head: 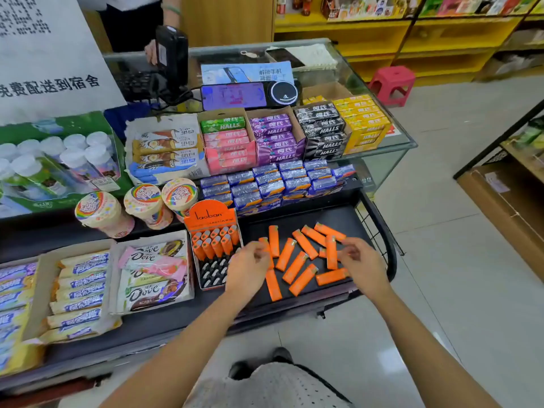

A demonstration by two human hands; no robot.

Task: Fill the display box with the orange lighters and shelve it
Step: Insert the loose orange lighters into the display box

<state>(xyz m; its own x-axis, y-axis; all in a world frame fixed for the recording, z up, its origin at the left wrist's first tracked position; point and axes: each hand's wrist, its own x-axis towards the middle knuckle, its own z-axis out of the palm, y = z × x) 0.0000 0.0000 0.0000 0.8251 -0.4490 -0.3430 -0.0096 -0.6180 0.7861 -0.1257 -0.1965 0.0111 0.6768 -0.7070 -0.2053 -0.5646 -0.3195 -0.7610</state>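
A person stands at a shop counter [309, 213], seen from above. An orange display box [213, 245] stands left of a dark tray; two back rows hold upright orange lighters [216, 241], while the front slots are empty. About a dozen loose lighters [295, 266] lie scattered on the tray. The left hand [247, 270] seems to pinch one lighter; the right hand [360, 260] has curled fingers touching another. Roughly a third filled; shelving remains.

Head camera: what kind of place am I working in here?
Most likely a small convenience shop's checkout counter: boxed Halls candy on a glass counter, a payment terminal, and yellow shelves stocked with goods behind.
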